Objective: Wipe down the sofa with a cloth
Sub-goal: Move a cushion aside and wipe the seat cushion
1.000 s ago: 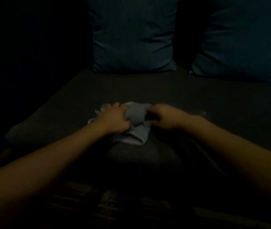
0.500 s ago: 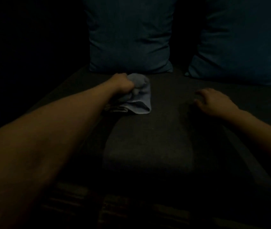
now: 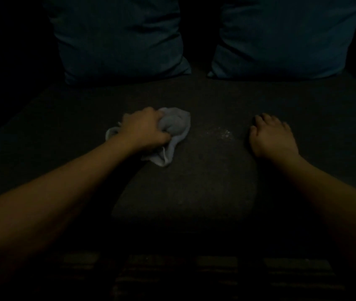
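A left hand [image 3: 145, 130] gripped a bunched cloth [image 3: 173, 129] on the dim sofa [image 3: 183, 192] seat, the right hand [image 3: 272, 137] resting flat, fingers relaxed; the wad could merely scatter nearby pale specks [image 3: 223, 133].

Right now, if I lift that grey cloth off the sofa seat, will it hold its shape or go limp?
Probably limp: the cloth bunches into soft folds where the left hand grips it, and a loose edge trails flat on the sofa seat. It looks thin, so likely light. It shouldn't roll or slide by itself.
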Demonstrator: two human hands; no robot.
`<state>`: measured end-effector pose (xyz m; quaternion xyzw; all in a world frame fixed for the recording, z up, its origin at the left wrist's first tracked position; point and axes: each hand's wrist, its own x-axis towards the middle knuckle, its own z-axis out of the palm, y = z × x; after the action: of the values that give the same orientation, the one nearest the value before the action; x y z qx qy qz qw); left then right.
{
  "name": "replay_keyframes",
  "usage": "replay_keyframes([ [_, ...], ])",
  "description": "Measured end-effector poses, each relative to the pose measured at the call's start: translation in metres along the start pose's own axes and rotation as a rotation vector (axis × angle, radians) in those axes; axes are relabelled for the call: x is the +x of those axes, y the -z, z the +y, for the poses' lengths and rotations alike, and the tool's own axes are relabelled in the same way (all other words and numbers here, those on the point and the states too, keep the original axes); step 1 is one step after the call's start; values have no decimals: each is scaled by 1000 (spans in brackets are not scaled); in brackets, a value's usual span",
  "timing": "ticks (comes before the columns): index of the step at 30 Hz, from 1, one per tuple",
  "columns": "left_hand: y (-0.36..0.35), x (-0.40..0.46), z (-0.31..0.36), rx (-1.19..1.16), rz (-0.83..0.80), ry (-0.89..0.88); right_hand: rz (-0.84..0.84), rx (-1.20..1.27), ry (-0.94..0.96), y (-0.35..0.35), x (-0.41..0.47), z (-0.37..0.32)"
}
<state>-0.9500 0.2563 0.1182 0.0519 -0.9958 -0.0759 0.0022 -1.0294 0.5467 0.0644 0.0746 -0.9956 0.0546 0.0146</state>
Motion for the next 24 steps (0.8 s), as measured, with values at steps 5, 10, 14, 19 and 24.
replay_keyframes([
  [5,10,-124,40,145,-95,-266,-78,18,-22,6,-6,-4],
  [10,55,-126,32,15,-220,-224,-82,25,-58,6,-9,-5],
  [14,84,-21,-7,-94,92,-38,-84,8,-63,7,-11,-6],
  [19,9,20,-19,-266,-113,231,-60,5,-69,5,-12,-5],
  [24,4,-59,3,-298,-198,-17,-44,9,-58,3,-12,-4],
])
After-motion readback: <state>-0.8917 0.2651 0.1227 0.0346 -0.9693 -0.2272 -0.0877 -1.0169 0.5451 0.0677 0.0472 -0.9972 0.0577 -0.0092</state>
